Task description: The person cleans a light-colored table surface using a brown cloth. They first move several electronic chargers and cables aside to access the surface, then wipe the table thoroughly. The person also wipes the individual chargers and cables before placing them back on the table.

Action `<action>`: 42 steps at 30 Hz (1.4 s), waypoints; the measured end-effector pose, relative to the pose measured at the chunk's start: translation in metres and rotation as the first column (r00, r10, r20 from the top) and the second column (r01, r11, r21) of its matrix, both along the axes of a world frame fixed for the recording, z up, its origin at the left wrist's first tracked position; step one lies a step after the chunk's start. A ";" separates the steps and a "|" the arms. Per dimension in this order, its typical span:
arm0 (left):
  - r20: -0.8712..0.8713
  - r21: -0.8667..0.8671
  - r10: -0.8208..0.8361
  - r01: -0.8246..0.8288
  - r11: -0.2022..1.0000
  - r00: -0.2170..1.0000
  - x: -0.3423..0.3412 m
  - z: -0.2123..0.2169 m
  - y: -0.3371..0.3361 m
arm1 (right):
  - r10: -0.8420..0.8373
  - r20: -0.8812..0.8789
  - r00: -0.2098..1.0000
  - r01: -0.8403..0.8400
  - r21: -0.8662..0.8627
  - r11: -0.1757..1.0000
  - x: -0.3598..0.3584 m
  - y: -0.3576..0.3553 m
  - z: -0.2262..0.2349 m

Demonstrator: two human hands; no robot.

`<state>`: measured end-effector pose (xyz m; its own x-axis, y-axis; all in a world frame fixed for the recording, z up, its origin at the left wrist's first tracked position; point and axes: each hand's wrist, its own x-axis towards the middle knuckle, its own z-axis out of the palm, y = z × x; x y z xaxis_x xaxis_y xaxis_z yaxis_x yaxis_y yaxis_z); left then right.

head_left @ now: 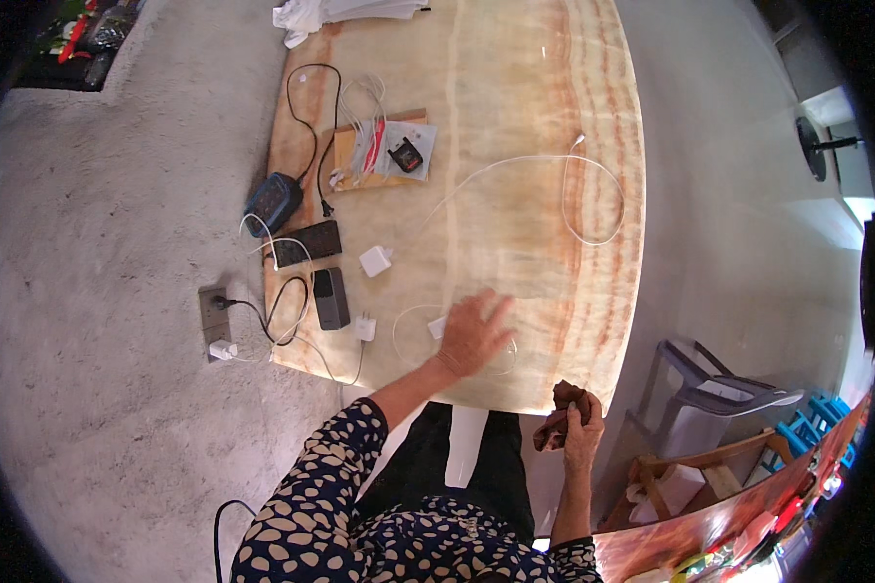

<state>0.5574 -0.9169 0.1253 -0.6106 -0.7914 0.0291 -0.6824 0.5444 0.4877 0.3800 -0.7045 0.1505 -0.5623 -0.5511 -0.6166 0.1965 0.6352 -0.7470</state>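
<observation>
My left hand (474,335) is over the near part of the marble-patterned table (515,253), its fingers spread and nothing held in it. Partly covered by that hand is a small white charger (437,327), with a thin white cable (397,325) looping around it. At the table's near right corner, my right hand (583,432) is closed on a crumpled dark brown cloth (552,429). A white power adapter (375,260) and a second white adapter (365,327) lie to the left of my left hand.
A black power bank (332,299), a dark flat box (308,243) and a blue-black device (273,204) line the left edge. Farther back are a bagged cable packet (384,151) and a long white cable (593,241). Left is a wall socket (214,316); right, a grey chair (715,389).
</observation>
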 end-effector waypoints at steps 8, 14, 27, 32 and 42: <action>0.269 -0.086 0.493 -0.489 0.868 0.827 0.130 -0.056 -0.089 | 0.073 0.090 0.993 -0.072 -0.018 0.997 0.022 -0.010 -0.001; 0.341 0.085 0.362 -0.412 0.907 0.867 0.164 -0.096 -0.114 | 0.178 -0.004 0.984 -0.178 -0.024 0.984 0.051 -0.048 -0.047; -0.071 0.889 0.750 -0.299 0.346 0.657 0.133 -0.046 -0.127 | -0.129 -0.011 0.992 0.128 -0.073 0.989 -0.011 -0.025 -0.012; -0.248 0.882 0.889 0.470 0.043 0.385 0.053 0.051 -0.079 | -0.156 -0.026 0.987 0.142 -0.291 0.946 -0.002 -0.067 0.075; -0.473 0.663 0.848 0.730 0.165 0.238 -0.049 0.154 0.021 | 0.113 -0.833 0.541 -0.539 -0.241 0.807 0.067 -0.130 0.206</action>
